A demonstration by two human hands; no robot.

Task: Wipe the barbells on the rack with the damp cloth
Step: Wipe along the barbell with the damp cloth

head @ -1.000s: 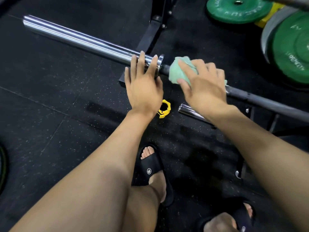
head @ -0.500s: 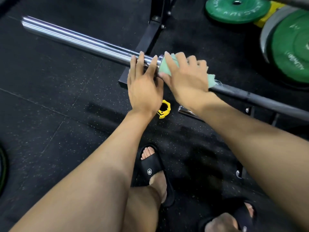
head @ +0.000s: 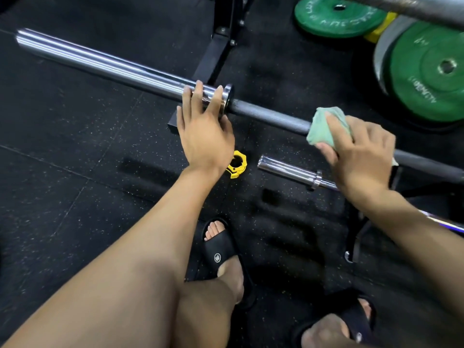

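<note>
Green cloth sits clutched in right hand on barbell; left hand apparently rests spread.

Raised lettering on the right green plate, seen upside down and partly readable: "STRENGTH" near the hub, "ALUMINATI" likely along the rim, not certain. Raised lettering round the far green plate too, too blurred to read. Small round white logo on the black slide, its letter unclear.

left hand: fingers straight, resting | right hand: curled grip, holding
</note>
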